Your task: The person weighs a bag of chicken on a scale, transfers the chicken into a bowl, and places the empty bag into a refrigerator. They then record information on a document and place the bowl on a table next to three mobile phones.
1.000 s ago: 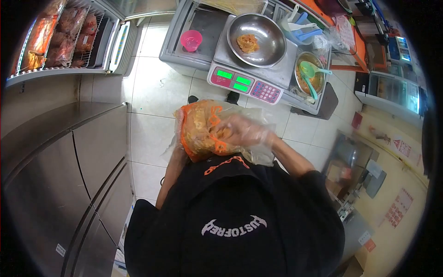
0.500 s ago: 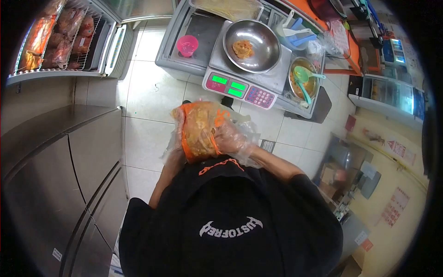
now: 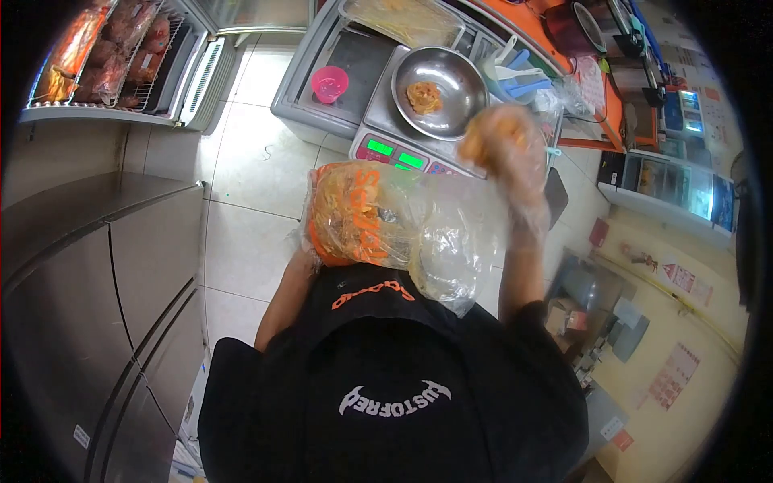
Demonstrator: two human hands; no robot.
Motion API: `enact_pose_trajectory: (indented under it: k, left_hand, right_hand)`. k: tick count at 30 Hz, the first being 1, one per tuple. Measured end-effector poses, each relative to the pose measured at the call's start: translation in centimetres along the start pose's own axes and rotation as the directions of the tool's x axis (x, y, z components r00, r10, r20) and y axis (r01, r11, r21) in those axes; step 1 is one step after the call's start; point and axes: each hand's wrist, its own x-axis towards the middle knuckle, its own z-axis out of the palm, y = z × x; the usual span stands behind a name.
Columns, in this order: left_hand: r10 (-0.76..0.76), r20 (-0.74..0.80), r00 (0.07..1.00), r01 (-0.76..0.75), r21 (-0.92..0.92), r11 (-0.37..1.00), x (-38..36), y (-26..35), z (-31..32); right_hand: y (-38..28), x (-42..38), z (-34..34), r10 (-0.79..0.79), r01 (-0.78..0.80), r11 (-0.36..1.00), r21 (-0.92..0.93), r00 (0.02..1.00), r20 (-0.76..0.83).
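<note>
A clear plastic bag [image 3: 354, 213] with orange lettering, full of orange marinated-looking meat pieces, lies across the front of my body. My gloved left hand [image 3: 307, 237] grips its closed left end, the fingers mostly hidden by the bag. To the right, its mouth hangs loose. My gloved right hand [image 3: 519, 161], blurred by motion, is closed on a clump of orange meat [image 3: 481, 138] beside the right rim of a steel bowl [image 3: 459, 80]. Inside the bowl sits another orange clump [image 3: 424, 97]. The bowl stands on a digital scale [image 3: 378, 113] with green displays.
A pink cup [image 3: 329, 84] stands left of the scale on the grey counter. Behind are a shallow clear tray [image 3: 403, 20] and a container with white and blue utensils [image 3: 523, 72]. An open freezer [image 3: 153, 60] with bagged meat is at upper left, steel cabinets [image 3: 80, 306] at left.
My right hand has left the bag and moved up and right to the bowl with a clump of meat. The bag has spread out to the right, still held by my left hand.
</note>
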Motion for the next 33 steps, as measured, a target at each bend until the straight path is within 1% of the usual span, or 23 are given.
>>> enact_pose_trajectory:
  k: [2,3,5,6,8,9,10,11,12,14,16,17,18,19,21,22,24,25,26,28,29,31,33]
  left_hand:
    - [0.004,0.006,1.000,-0.004,0.022,1.000,0.0,0.2,-0.1]
    - [0.006,-0.025,1.000,-0.005,0.032,0.999,-0.4,0.1,0.0]
    - [0.006,-0.054,0.998,-0.004,0.043,0.999,-0.9,0.2,-0.4]
    - [0.019,-0.051,0.999,-0.017,0.043,0.999,-0.9,0.4,-1.3]
    - [0.046,-0.049,0.998,-0.044,0.038,0.998,-1.0,0.7,-2.0]
    - [0.083,-0.044,0.996,-0.080,0.061,0.995,-1.2,0.8,-2.1]
    - [0.116,-0.043,0.992,-0.112,0.085,0.990,-1.4,0.7,-2.3]
    - [0.122,-0.051,0.991,-0.118,0.083,0.990,-1.7,0.7,-2.2]
    - [0.136,-0.040,0.990,-0.132,0.098,0.986,-2.0,0.8,-1.9]
    - [0.144,-0.038,0.989,-0.139,0.116,0.983,-2.7,1.0,-1.2]
    - [0.137,-0.018,0.990,-0.134,0.110,0.985,-3.0,0.9,-0.5]
    - [0.129,-0.016,0.992,-0.126,0.112,0.986,-3.0,0.9,-0.6]
    - [0.131,-0.032,0.991,-0.127,0.122,0.984,-2.9,0.7,-0.8]
    - [0.134,-0.049,0.990,-0.127,0.131,0.983,-2.9,0.6,-0.9]
    - [0.128,-0.077,0.989,-0.116,0.144,0.983,-2.9,0.5,-0.4]
    - [0.135,-0.109,0.985,-0.118,0.153,0.981,-3.1,0.3,-0.1]
    - [0.151,-0.123,0.981,-0.127,0.178,0.976,-3.4,0.2,0.1]
    - [0.157,-0.122,0.980,-0.132,0.193,0.972,-3.4,0.1,0.2]
    - [0.168,-0.119,0.979,-0.140,0.212,0.967,-3.5,0.0,0.3]
    - [0.182,-0.106,0.978,-0.152,0.247,0.957,-3.6,-0.4,0.4]
    - [0.191,-0.098,0.977,-0.160,0.258,0.953,-3.7,-0.5,0.5]
    - [0.213,-0.088,0.973,-0.180,0.284,0.942,-3.7,-0.7,0.7]
    - [0.236,-0.072,0.969,-0.203,0.309,0.929,-4.0,-0.8,1.1]
  right_hand:
    - [1.0,4.2,-2.8,-0.108,0.045,0.913,-0.406,0.985,-0.131]
    - [2.6,6.2,-3.9,-0.112,0.046,0.913,-0.406,0.984,-0.142]
    - [7.3,9.0,-6.1,-0.155,0.272,0.678,-0.683,0.961,0.229]
    - [9.5,9.5,-7.4,-0.155,0.274,0.677,-0.683,0.960,0.232]
    - [11.8,10.1,-9.5,-0.182,0.284,0.399,-0.872,0.956,0.228]
    - [11.7,10.4,-10.5,-0.186,0.221,0.457,-0.862,0.971,0.151]
    - [9.6,9.5,-9.6,-0.181,0.228,0.459,-0.859,0.970,0.161]
    - [5.8,7.4,-8.0,-0.088,0.115,0.708,-0.697,0.993,0.074]
    - [2.7,5.3,-6.5,0.029,-0.019,0.884,-0.467,0.999,0.015]
    - [-0.5,1.7,-3.9,-0.029,0.110,0.973,-0.205,0.931,0.363]
    - [1.7,-1.4,-1.2,0.194,-0.004,0.928,-0.372,0.858,0.476]
    - [3.3,-3.4,0.8,0.015,0.283,0.835,-0.471,0.845,0.535]
    - [5.7,-4.9,2.9,-0.141,0.537,0.654,-0.533,0.779,0.611]
    - [10.6,-5.9,4.4,-0.050,0.436,0.736,-0.518,0.798,0.600]
    - [13.0,-7.6,6.4,0.207,0.434,0.522,-0.734,0.770,0.603]
    - [12.2,-8.1,6.6,0.211,0.440,0.521,-0.732,0.764,0.610]
    - [10.0,-8.5,7.4,-0.155,0.368,0.669,-0.645,0.919,0.363]
    - [9.9,-7.9,7.1,-0.190,0.430,0.698,-0.573,0.883,0.430]
    - [10.7,-7.8,6.9,-0.190,0.425,0.699,-0.575,0.886,0.424]
    - [12.1,-8.0,6.3,-0.310,0.564,0.661,-0.495,0.806,0.504]
    - [12.1,-8.0,6.4,-0.309,0.560,0.658,-0.502,0.810,0.499]
    - [12.2,-7.8,7.7,-0.236,0.469,0.750,-0.467,0.849,0.473]
    - [15.3,-9.0,9.0,-0.230,0.450,0.721,-0.526,0.873,0.431]
